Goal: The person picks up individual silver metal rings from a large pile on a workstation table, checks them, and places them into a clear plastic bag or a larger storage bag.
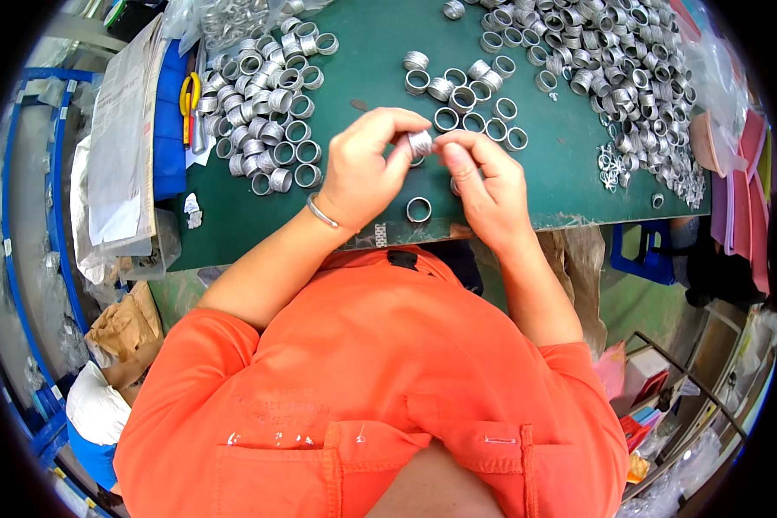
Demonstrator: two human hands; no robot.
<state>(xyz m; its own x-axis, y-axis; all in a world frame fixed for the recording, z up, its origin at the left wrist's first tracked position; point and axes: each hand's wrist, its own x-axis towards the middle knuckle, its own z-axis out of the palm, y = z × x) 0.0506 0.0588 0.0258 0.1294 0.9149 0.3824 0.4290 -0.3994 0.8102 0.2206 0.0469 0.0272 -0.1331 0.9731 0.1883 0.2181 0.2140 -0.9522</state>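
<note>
Covering most of the bench, a green mat (363, 52) is strewn with silver threaded rings: a cluster at far left (268, 112), a bigger heap at far right (622, 78). One ring (420, 142) is pinched between the fingertips of the left hand (363, 168) and right hand (488, 186), near the front edge. Another ring (419, 209) lies just below. Yellow-handled pliers (188, 99) rest beside folded papers (125, 147) at left.

head view | looks steeply down, close over green table (363, 52) (fisheye-bent edges)
</note>
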